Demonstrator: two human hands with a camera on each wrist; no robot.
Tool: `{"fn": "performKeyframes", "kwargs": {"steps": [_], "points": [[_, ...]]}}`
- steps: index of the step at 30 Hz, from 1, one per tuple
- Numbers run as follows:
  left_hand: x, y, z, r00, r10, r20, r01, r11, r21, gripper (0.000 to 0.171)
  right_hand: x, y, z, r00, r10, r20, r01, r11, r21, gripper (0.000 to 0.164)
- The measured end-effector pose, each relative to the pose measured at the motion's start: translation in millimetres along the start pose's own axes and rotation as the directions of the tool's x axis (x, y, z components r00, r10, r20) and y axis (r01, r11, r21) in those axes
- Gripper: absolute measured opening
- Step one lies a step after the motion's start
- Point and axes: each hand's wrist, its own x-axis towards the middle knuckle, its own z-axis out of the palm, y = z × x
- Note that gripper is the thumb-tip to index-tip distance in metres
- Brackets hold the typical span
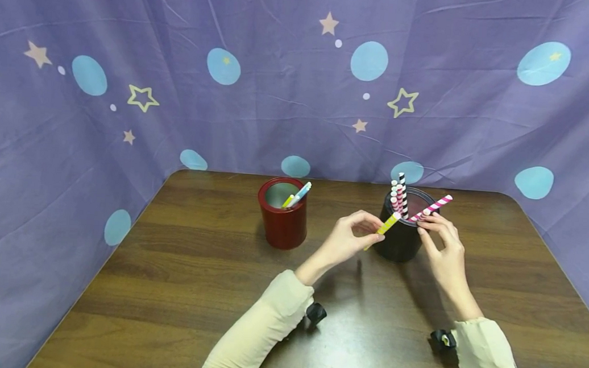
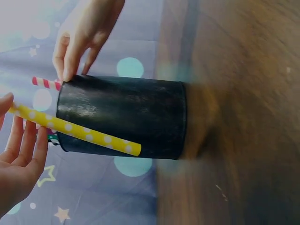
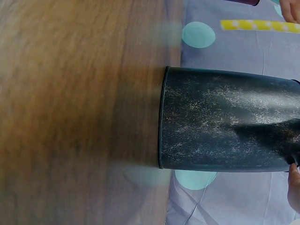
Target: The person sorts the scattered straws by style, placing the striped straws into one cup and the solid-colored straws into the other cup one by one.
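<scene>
My left hand (image 1: 350, 237) pinches a yellow paper straw (image 2: 77, 130) with white dots between thumb and fingers. The straw slants in front of the black can (image 1: 400, 241), its upper end near the rim. On the can's right side, my right hand (image 1: 444, 252) holds the rim with its fingertips. Several patterned straws (image 1: 402, 196) stand together in the can's left part, with black-and-white and pink-and-white patterns. A pink-and-white striped straw (image 1: 438, 205) leans out to the right, close to the right fingers. In the right wrist view, the hand is mostly cut off.
A dark red can (image 1: 285, 229) stands to the left on the wooden table (image 1: 174, 289). It holds a yellow straw (image 1: 288, 200) and a light blue-and-white stick (image 1: 300, 193). Behind the table hangs a purple curtain (image 1: 277, 131) with stars and dots.
</scene>
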Motion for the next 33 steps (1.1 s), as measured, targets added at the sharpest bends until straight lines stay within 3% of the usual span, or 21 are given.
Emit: {"fn": "performKeyframes", "kwargs": {"steps": [14,20,27,33], "points": [[7.1,18.6,1.3,0.988,0.020,-0.150,-0.036,0.994,-0.104,0.021,0,0,0,1.000,0.000,0.008,0.000,1.000,0.007,0.017],[13.4,15.8,3.5,0.972,0.035,-0.232,-0.073,0.985,-0.155,0.022,1,-4,0,1.000,0.001,-0.004,-0.001,1.000,0.003,0.020],[20.9,10.2,6.1,0.950,0.100,-0.296,-0.156,0.973,-0.170,0.023,6,-31,-2,1.000,-0.009,-0.004,0.009,1.000,-0.007,0.018],[26.0,16.3,10.0,0.924,0.137,-0.356,-0.216,0.958,-0.191,0.021,4,-20,-1,1.000,-0.008,0.002,0.008,1.000,0.006,0.017]]}}
